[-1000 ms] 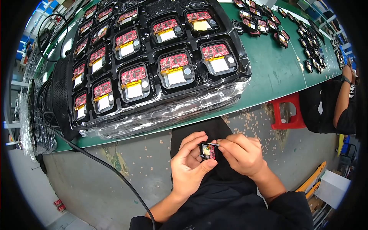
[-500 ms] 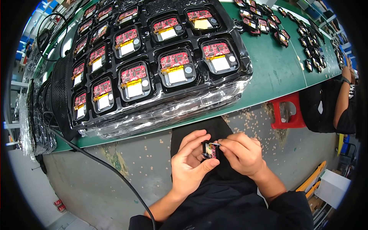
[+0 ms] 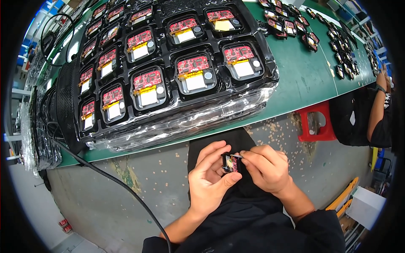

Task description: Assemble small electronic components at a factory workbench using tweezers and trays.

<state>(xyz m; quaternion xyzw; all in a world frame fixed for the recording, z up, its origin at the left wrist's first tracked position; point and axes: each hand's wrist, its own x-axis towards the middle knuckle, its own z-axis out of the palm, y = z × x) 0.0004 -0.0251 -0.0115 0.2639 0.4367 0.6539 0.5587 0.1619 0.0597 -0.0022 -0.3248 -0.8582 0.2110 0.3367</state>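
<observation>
My left hand is closed around a small black device housing, gripping it by its sides above my lap. Inside the housing a red circuit board shows in part. With thumb and fingers pinched, my right hand is at the housing's upper right edge, on a thin flat piece that sticks out there. The fingertips hide most of that piece, and its kind cannot be made out. Beyond both hands, a black plastic tray carries rows of similar open housings with red boards and white rectangular parts.
The tray tops a wrapped stack on a green table. More small devices lie at the far right. A black cable hangs at left. On the right are a red stool and another person's arm.
The thin piece at the housing's upper edge has tilted slightly and its left end sits a little higher. Both hands keep nearly the same place and grip.
</observation>
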